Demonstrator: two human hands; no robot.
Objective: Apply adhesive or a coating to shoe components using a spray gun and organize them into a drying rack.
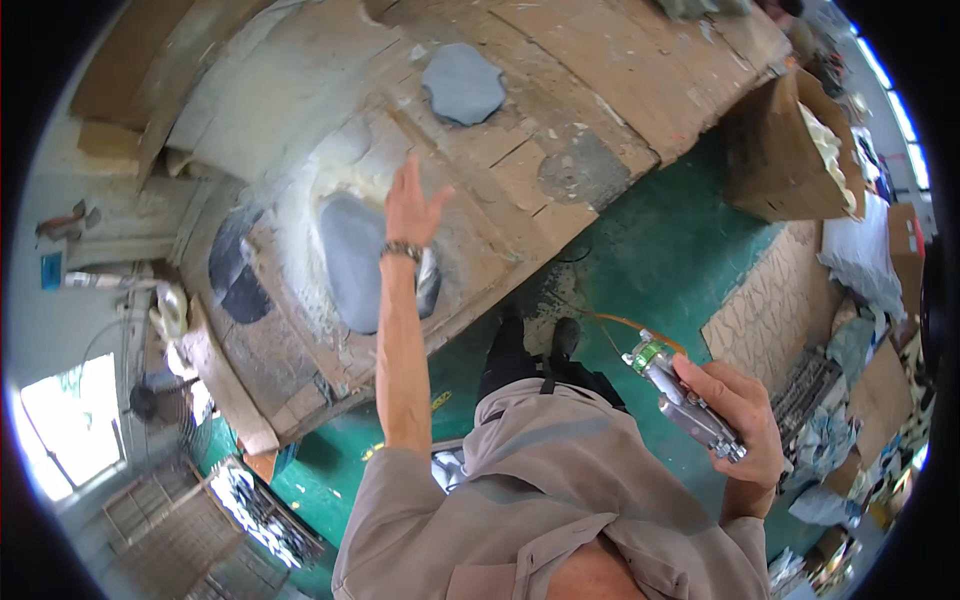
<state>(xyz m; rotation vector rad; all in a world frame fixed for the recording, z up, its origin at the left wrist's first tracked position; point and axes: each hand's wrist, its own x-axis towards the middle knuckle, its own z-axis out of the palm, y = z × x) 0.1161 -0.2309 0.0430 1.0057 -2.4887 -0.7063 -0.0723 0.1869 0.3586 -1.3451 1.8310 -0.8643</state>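
Note:
My left hand (410, 208), fingers spread and holding nothing, reaches out over the right upper edge of a large grey stone-like slab (356, 275). Whether it touches the slab I cannot tell. Pale powder or overspray (300, 265) rings this slab on the worktable. At my right side, my right hand (738, 415) is wrapped round a metal spray gun (690, 405) with a green ring near its front. An orange hose (620, 321) shows beside the gun. Farther back on the table lies a smaller grey slab (463, 84) with a wavy outline.
Cardboard (570, 60) covers the worktable, with a dark grey patch (583, 170) near its edge. On the green floor (660, 260) stands a large cardboard box (780, 150) with pale pieces inside. A stone-patterned panel (770, 300) and piled bags lie at the right. A fan (160, 400) stands left.

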